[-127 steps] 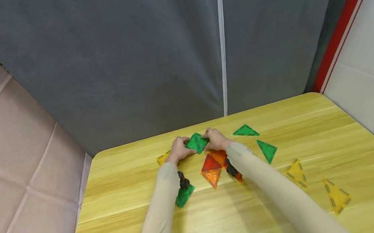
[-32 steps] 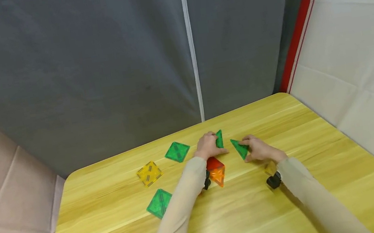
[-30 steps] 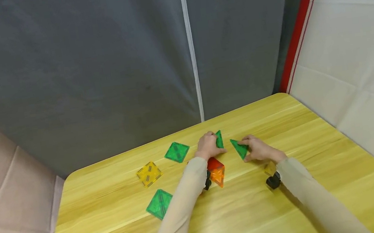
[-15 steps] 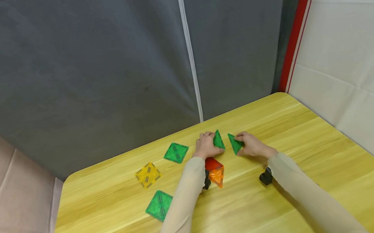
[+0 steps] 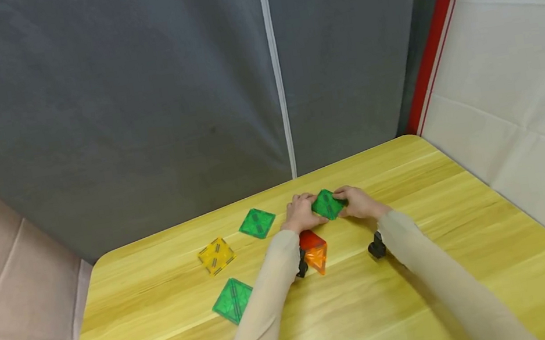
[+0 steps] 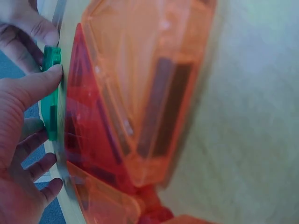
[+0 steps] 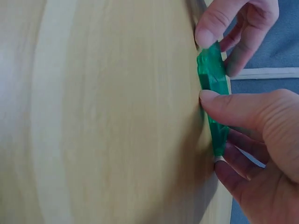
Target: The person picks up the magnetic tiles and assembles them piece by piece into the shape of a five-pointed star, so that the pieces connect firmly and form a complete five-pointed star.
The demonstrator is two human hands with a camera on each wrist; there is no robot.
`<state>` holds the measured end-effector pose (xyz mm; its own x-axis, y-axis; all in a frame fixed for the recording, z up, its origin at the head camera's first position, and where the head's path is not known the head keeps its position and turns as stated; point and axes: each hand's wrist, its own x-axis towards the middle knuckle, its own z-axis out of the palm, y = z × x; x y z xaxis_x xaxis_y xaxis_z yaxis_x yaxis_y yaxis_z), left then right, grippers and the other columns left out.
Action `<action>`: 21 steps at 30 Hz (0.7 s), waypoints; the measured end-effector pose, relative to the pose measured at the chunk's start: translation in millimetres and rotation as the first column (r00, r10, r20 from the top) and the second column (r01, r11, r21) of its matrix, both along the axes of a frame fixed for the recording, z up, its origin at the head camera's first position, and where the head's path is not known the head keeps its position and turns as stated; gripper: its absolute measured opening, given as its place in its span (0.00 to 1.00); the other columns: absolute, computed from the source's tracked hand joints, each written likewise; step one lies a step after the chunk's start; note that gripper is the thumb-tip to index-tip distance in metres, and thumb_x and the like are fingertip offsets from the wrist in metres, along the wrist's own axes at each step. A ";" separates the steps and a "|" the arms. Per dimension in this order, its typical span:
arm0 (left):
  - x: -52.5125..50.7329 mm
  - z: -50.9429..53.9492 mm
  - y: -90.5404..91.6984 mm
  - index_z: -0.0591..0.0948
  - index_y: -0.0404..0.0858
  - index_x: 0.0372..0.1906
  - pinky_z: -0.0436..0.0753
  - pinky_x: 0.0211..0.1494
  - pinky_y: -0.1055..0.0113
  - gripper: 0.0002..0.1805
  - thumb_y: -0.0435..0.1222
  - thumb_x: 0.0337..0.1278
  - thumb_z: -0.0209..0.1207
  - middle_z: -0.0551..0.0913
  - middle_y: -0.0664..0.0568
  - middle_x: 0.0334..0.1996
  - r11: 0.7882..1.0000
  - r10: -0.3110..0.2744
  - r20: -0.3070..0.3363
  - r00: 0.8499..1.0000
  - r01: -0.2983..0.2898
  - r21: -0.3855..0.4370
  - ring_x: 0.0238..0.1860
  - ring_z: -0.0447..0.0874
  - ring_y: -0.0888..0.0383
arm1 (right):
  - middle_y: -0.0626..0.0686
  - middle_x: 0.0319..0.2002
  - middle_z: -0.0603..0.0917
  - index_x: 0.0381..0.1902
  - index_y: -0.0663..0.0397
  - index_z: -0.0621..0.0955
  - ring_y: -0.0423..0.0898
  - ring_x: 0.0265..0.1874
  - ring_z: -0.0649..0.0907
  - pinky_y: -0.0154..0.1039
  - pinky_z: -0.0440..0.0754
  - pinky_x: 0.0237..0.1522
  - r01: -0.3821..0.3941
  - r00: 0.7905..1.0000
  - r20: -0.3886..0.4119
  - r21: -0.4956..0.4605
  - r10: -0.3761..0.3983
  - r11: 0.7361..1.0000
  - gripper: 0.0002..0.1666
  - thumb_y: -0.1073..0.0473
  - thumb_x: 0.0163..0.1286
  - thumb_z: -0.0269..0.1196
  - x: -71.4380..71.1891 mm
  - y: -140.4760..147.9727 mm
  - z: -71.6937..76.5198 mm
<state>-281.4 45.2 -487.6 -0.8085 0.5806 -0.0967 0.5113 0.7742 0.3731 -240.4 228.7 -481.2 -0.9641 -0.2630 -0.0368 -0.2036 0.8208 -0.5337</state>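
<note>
Two green triangular magnetic tiles (image 5: pixel 327 204) meet along their long edges as a square near the table's far side. My left hand (image 5: pixel 302 213) grips the left one between thumb and fingers. From the right, my right hand (image 5: pixel 359 203) pinches the other. The right wrist view shows the green tiles (image 7: pixel 212 79) edge-on, a thumb on the near side and fingers behind. Just nearer than the left hand lie a red triangular tile (image 5: pixel 311 239) and an orange triangular tile (image 5: pixel 317 257), partly covered by the left wrist. Another orange tile (image 6: pixel 100 196) shows in the left wrist view.
A green tile square (image 5: pixel 256 223), a yellow tile square (image 5: pixel 216 255) and a larger green square (image 5: pixel 232 300), partly behind the left sleeve, lie to the left. The wooden table (image 5: pixel 155 305) ends at a grey curtain (image 5: pixel 139 125).
The right hand has carried its green triangle left against the one in the left hand, so the gap is closed. Earlier, the hands held the green square now lying at the left.
</note>
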 end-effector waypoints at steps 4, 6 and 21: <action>0.7 1.3 0.6 0.69 0.40 0.66 0.66 0.61 0.56 0.38 0.51 0.51 0.65 0.68 0.51 0.64 1.000 -0.005 -0.010 1.000 0.005 -0.003 0.61 0.63 0.50 | 0.71 0.57 0.71 0.57 0.77 0.71 0.67 0.57 0.70 0.55 0.68 0.58 -0.004 1.000 -0.008 -0.011 0.004 1.000 0.33 0.68 0.54 0.69 -1.9 -3.8 0.9; 0.8 1.5 0.7 0.69 0.40 0.66 0.66 0.61 0.56 0.37 0.50 0.51 0.65 0.68 0.51 0.64 1.000 0.000 -0.011 1.000 0.000 -0.001 0.61 0.63 0.50 | 0.71 0.57 0.71 0.56 0.77 0.72 0.66 0.57 0.71 0.55 0.68 0.58 -0.002 1.000 -0.010 -0.005 0.002 1.000 0.33 0.68 0.54 0.69 -2.7 -4.5 1.0; -0.5 -0.9 2.8 0.72 0.38 0.63 0.69 0.59 0.56 0.36 0.49 0.50 0.66 0.70 0.49 0.62 1.000 0.016 -0.028 0.999 -0.016 0.001 0.59 0.67 0.50 | 0.71 0.59 0.69 0.58 0.76 0.71 0.67 0.59 0.69 0.54 0.67 0.59 0.004 1.000 0.029 -0.017 -0.003 1.000 0.33 0.68 0.55 0.68 -6.9 -7.4 -1.1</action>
